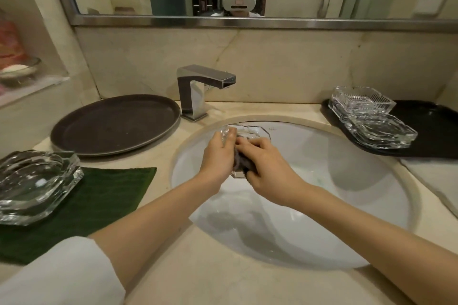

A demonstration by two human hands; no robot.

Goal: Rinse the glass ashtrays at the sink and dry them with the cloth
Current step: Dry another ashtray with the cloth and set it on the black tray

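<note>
One ashtray (247, 132) half-hidden behind hands

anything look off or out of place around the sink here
Nothing is broken or spilled. The only untidy spot: the big glass ashtray at left sits half off the green cloth. The left hand holds an ashtray over the basin while the right hand wipes with a grey cloth.

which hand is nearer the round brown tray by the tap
Left. The left hand grips the ashtray over the sink, on the side toward the brown tray; the right hand is farther right, holding the cloth.
</note>
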